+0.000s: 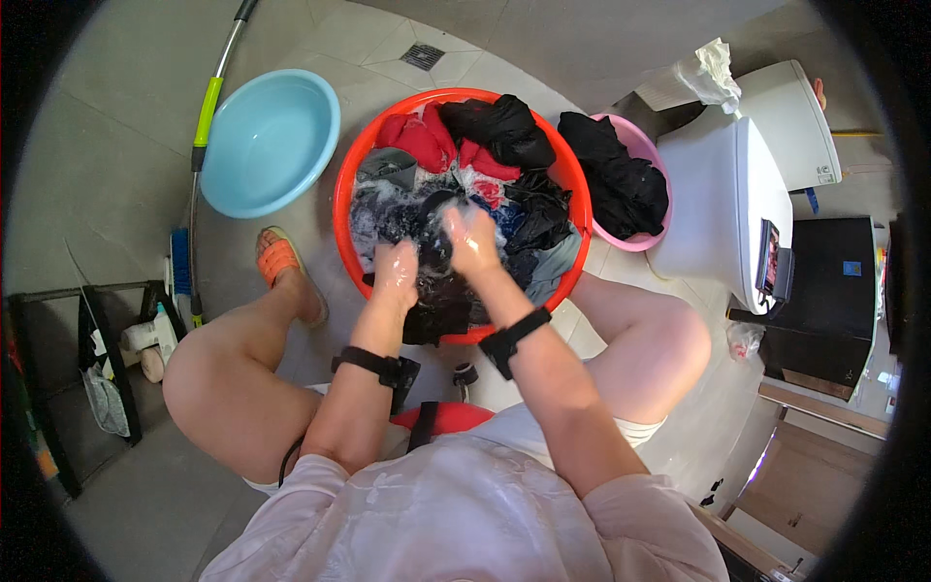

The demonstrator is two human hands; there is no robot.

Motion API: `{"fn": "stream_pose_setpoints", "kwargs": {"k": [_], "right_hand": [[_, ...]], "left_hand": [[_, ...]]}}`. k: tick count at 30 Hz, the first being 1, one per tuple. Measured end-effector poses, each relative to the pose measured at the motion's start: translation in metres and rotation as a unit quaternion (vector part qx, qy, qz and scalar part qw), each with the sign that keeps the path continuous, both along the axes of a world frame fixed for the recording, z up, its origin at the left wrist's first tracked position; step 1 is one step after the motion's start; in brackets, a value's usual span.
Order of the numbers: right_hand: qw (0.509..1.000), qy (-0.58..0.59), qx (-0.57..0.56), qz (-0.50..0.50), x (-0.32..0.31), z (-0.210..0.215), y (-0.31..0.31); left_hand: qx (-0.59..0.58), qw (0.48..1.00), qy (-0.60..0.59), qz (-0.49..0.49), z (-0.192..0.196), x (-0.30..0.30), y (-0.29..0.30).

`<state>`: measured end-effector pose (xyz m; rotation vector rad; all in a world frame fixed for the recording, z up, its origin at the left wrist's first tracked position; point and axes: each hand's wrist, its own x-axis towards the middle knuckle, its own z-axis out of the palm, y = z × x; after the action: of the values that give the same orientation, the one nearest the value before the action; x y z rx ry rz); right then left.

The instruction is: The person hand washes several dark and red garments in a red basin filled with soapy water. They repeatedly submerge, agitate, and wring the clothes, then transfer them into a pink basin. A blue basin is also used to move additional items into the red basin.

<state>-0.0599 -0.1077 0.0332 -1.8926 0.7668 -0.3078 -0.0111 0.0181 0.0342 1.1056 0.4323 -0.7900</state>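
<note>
A large red tub (341, 199) on the floor between my knees holds soapy water and a heap of wet clothes. Over its near half, my left hand (396, 272) and my right hand (472, 240) are both closed on a black wet garment (436, 242), which is bunched between them. Suds cling to my fingers. Around them in the tub lie a red garment (419, 138), a black one (499, 129) at the far side, grey cloth (388, 165) on the left and a grey-green piece (555, 267) on the right. Foam hides much of the lower layer.
A light blue basin (272, 145) stands to the left, beside a green-and-silver pole (208, 112). On the right, a pink basin (652, 145) holds black clothes (616, 179) next to a white toilet (713, 204). A phone (771, 257) rests upright there. A floor drain (424, 56) lies beyond.
</note>
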Motion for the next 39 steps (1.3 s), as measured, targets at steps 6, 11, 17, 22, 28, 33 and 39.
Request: {"fn": "stream_pose_setpoints", "kwargs": {"k": [6, 11, 17, 22, 28, 33, 39], "right_hand": [[0.937, 0.243, -0.243, 0.056, 0.01, -0.021, -0.045], [0.79, 0.352, -0.388, 0.318, -0.023, -0.038, -0.002], [0.76, 0.464, -0.183, 0.416, 0.007, -0.128, -0.03], [0.782, 0.446, -0.224, 0.372, 0.051, -0.146, -0.041], [0.982, 0.002, -0.101, 0.159, 0.009, -0.035, -0.014], [0.939, -0.128, -0.138, 0.288, -0.052, 0.051, 0.056], [0.941, -0.147, -0.231, 0.199, -0.076, 0.065, 0.09]], "left_hand": [[0.086, 0.987, -0.138, 0.007, -0.007, 0.004, 0.003], [0.483, 0.762, -0.215, -0.374, -0.032, 0.006, 0.009], [0.44, 0.783, -0.206, -0.388, -0.08, -0.006, 0.01], [0.363, 0.852, -0.154, -0.343, -0.109, -0.011, 0.018], [0.063, 0.994, 0.065, -0.06, -0.069, 0.002, 0.0], [-0.26, 0.942, 0.21, -0.04, -0.028, 0.01, 0.016], [-0.317, 0.912, 0.255, -0.051, -0.032, -0.016, 0.03]]}}
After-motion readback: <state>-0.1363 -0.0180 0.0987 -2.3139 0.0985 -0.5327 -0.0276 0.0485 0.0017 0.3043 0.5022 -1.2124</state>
